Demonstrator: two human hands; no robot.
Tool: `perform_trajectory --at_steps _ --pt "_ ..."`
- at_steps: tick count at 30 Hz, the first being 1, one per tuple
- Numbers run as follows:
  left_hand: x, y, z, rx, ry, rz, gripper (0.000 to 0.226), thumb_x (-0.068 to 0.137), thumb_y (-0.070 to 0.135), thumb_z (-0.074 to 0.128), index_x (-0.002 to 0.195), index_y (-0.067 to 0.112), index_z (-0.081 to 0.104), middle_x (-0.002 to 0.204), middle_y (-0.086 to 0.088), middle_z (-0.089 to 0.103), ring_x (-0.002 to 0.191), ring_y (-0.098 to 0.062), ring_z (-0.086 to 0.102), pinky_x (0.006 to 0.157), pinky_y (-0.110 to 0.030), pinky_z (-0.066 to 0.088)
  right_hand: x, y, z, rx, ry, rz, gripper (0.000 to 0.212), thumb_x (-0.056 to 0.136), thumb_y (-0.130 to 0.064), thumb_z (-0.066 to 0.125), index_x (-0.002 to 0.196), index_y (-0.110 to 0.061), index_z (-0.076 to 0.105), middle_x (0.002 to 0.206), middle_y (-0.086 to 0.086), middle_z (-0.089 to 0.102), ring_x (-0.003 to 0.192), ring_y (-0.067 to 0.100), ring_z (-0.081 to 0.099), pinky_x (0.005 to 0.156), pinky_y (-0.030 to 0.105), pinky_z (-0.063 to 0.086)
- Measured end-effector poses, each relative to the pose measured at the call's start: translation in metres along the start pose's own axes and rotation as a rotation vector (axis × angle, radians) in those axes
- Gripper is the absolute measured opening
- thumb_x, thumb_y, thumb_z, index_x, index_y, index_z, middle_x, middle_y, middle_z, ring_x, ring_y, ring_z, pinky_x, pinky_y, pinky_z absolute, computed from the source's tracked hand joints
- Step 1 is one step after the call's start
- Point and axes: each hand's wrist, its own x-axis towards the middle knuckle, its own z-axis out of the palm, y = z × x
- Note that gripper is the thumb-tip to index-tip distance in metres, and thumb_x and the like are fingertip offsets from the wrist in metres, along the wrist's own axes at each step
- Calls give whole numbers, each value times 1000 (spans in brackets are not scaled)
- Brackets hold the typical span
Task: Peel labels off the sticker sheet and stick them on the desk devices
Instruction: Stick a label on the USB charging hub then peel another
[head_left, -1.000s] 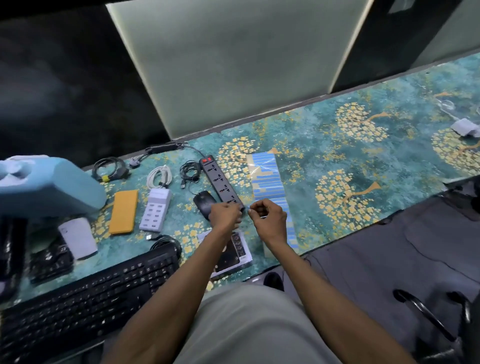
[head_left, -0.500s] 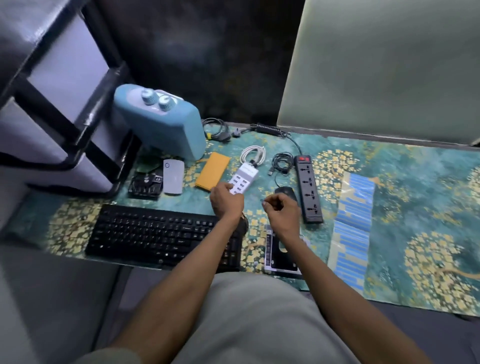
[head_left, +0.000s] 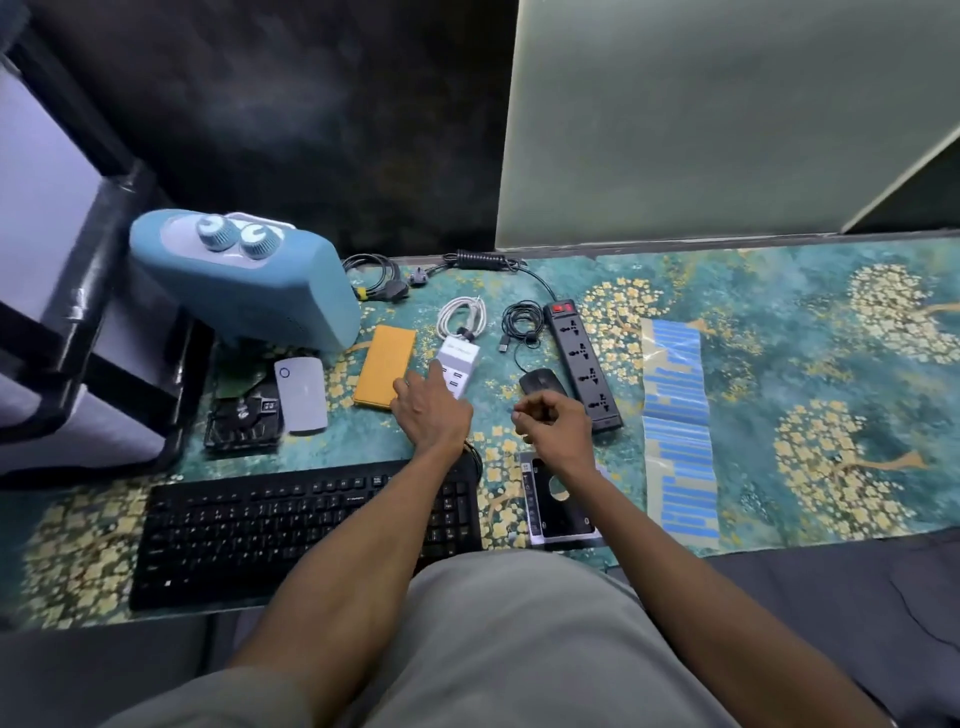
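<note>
I'm pressing my left hand (head_left: 434, 410), fingers spread flat, on the white USB charger (head_left: 458, 366) to seat a label, right hand (head_left: 556, 423) loosely curled, grip contents unclear, sticker sheet (head_left: 678, 426) lying right on worktop (head_left: 831, 364).

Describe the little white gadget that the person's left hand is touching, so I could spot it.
Start at the big blue box with two knobs. To its right lies a flat orange slab, then the white rectangular USB charging hub. Unlike its neighbours, it shows rows of small ports.
</note>
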Motion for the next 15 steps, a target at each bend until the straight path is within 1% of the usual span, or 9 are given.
perform_trajectory --at_steps 2,4,6,7,8,9,11,12,15 --pt "0 -2 -6 -50 33 25 61 82 46 68 137 22 54 121 -11 60 113 -30 50 90 -40 44 0 -5 2 102 -7 59 9 84 -4 79 85 -11 74 77 9 74 70 22 73 68 35 62" --pt "-3 2 -11 -232 45 4 56 87 53 61 132 20 63 110 -10 67 97 -26 56 76 -34 46 0 -14 5 230 -18 125 7 85 -1 78 90 -3 73 78 11 73 65 20 70 65 32 61" --pt "-5 9 -16 -631 -18 -108 46 95 51 53 108 12 74 86 -13 68 73 -21 53 58 -28 35 0 -23 7 390 -43 209 9 84 1 77 91 -1 73 79 12 71 66 19 67 65 29 60" --pt "-3 12 -18 -871 -79 -217 43 97 48 49 92 12 73 79 -12 64 69 -22 53 54 -27 31 0 -26 7 489 -65 257 9 84 2 77 91 -3 72 80 12 70 67 19 67 66 28 60" --pt "-2 11 -17 -1047 -161 -332 42 99 44 46 85 13 70 78 -11 64 68 -23 54 53 -27 32 1 -30 8 589 -88 306 11 83 3 76 90 -4 72 80 13 70 68 19 67 66 27 59" --pt "-4 8 -16 -1180 -246 -426 37 99 38 46 86 13 69 79 -10 65 66 -23 54 51 -26 35 1 -33 8 674 -104 352 12 83 3 76 90 -5 71 79 13 70 67 19 67 64 27 59" --pt "-12 0 -12 -1360 -391 -549 24 97 25 53 102 11 72 78 -7 67 59 -17 53 49 -26 42 4 -38 7 741 -114 405 12 83 5 74 89 -5 70 76 13 71 62 18 67 60 24 60" --pt "-15 -3 -12 -1420 -450 -583 21 95 21 57 107 12 71 80 -7 67 59 -16 55 50 -28 48 6 -40 7 738 -115 417 12 83 5 74 88 -5 70 75 12 71 60 16 67 58 23 59" --pt "-16 0 -16 -1444 -573 -589 19 98 27 59 102 10 66 90 -14 70 73 -25 66 68 -37 59 11 -42 5 711 -132 459 12 84 6 73 85 -6 70 75 13 71 57 15 67 58 23 61"
